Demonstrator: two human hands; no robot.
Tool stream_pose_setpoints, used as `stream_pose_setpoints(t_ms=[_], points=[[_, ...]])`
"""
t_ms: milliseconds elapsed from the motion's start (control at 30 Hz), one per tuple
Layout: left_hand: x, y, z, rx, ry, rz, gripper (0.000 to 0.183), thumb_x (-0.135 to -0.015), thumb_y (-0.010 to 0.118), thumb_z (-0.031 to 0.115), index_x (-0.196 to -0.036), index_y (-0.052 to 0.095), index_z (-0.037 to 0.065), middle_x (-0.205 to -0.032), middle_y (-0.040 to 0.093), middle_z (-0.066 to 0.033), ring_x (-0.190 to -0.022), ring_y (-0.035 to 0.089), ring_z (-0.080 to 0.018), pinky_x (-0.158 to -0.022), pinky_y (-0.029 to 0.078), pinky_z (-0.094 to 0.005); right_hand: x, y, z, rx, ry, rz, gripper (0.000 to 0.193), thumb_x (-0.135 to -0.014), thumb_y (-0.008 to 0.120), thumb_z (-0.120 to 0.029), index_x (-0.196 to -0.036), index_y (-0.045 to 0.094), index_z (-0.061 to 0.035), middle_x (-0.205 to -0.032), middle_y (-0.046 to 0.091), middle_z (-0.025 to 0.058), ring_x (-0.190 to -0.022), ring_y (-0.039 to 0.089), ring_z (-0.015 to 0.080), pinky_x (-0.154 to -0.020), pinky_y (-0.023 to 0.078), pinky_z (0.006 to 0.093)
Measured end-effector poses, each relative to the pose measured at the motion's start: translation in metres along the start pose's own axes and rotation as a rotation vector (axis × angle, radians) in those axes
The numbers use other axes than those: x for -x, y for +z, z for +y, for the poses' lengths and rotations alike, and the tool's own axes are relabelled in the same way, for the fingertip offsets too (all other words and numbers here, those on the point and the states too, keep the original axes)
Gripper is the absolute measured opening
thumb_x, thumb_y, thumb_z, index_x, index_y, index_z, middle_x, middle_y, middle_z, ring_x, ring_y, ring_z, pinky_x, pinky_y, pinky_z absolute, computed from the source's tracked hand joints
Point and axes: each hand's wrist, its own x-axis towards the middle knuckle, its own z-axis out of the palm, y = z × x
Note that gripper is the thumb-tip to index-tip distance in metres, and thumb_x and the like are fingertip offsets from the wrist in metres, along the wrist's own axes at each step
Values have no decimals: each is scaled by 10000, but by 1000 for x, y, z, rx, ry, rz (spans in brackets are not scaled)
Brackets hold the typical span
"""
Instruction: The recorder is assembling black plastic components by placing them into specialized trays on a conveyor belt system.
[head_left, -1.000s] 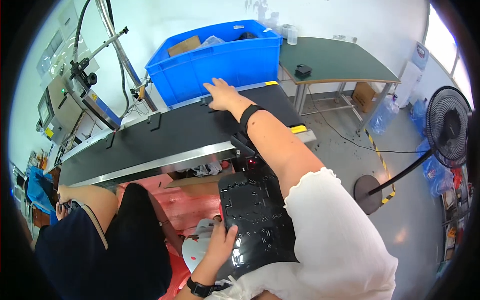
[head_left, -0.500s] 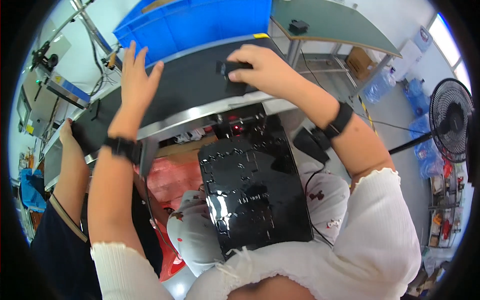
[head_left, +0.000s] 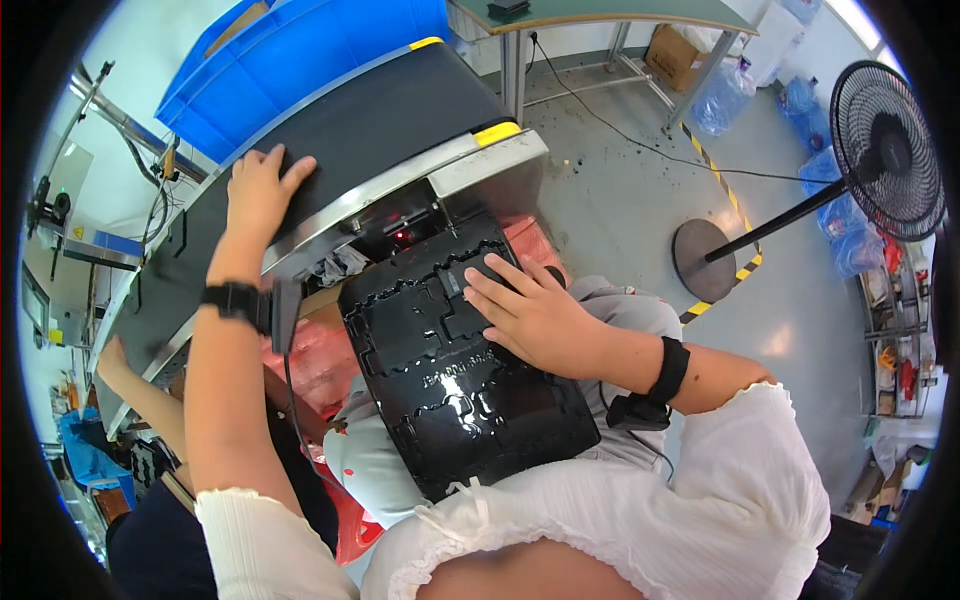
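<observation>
A glossy black plastic tray [head_left: 455, 390] with moulded recesses lies across my lap, its far end close to the conveyor's metal edge. My right hand [head_left: 535, 315] rests over the tray's right side, fingers stretched out and spread. Beneath its fingertips is a small black part [head_left: 458, 287], sitting in a recess and partly hidden by the hand. My left hand [head_left: 262, 190] lies on the black conveyor belt [head_left: 375, 125] with its fingers apart and nothing held. Both wrists wear black straps with small cabled devices.
Beyond the belt stands a blue bin [head_left: 300, 70]. A green-topped table [head_left: 610, 14] is at the back, and a black fan [head_left: 885, 150] stands on the right. Another person's arm [head_left: 145, 390] reaches to the belt at left. A red stool [head_left: 355, 530] shows below.
My right hand has come from the belt down to the tray, where the small black part it held now sits. My left hand has lowered onto the belt. The view has shifted.
</observation>
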Motion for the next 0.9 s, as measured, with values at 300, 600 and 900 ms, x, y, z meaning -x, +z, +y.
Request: stream_pose_setpoints(t_ms=[300,600,900], points=[[183,-59,110,362,280,-152,684,-724,715,434,-1248,538,31,-1219,508,-167,-1121,474,-345,-962,358,-466,-34,-42,35,-231,-82,-404,520,-907,519,-444,-1214,593,-31,-1352,500,143,-1316,394,287,-1055,297,535],[221,-32,129,343,92,-254,608,-972,415,353,-1433,278,-18,-1514,119,-277,-1417,113,-408,-1128,111,-534,-213,-127,23,-167,-100,-435,437,-872,591,-387,-1150,642,-53,-1104,658,147,-1038,608,316,-895,466,386],[212,-35,134,578,-212,-140,496,-876,612,289,-1335,513,127,-1518,137,-264,-1388,173,-450,-1104,171,-566,-329,-37,43,2,149,-55,558,-763,600,-237,-1307,524,-141,-1319,444,173,-1241,432,354,-976,409,511]])
